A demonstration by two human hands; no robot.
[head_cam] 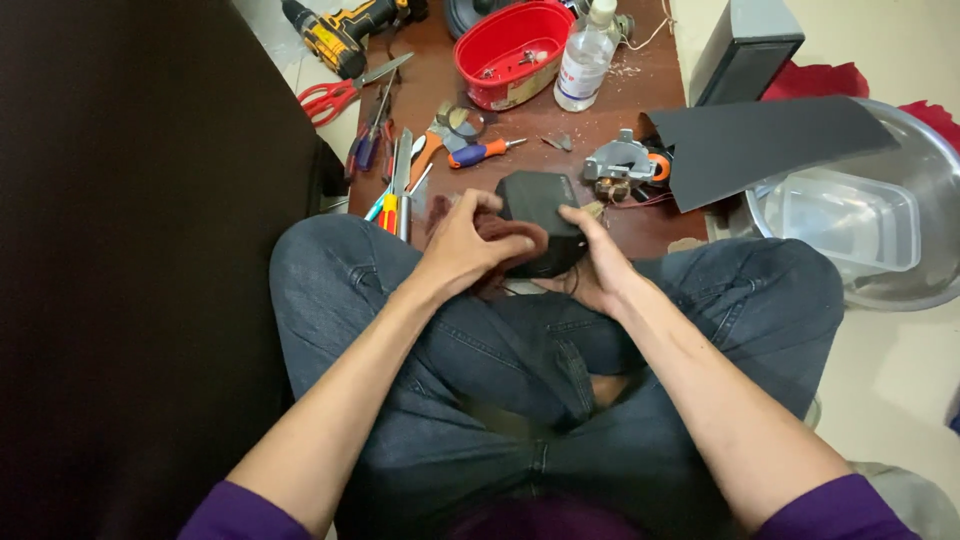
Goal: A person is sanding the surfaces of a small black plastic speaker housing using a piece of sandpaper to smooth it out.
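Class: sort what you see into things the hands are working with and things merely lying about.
In use:
left hand
right hand
black box-shaped part
dark red cloth

Lying about:
red scissors
cordless drill
red tub
clear bottle
screwdriver
metal basin

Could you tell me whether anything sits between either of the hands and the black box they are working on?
Yes, on one side. A dark red cloth lies between the left hand and the black box, pressed against its near face. The right hand grips the box directly, with nothing visible between them.

Matt black plastic block (540, 205); rough maroon cloth (505, 232); glossy red plastic tub (480, 75); steel basin (925, 165).
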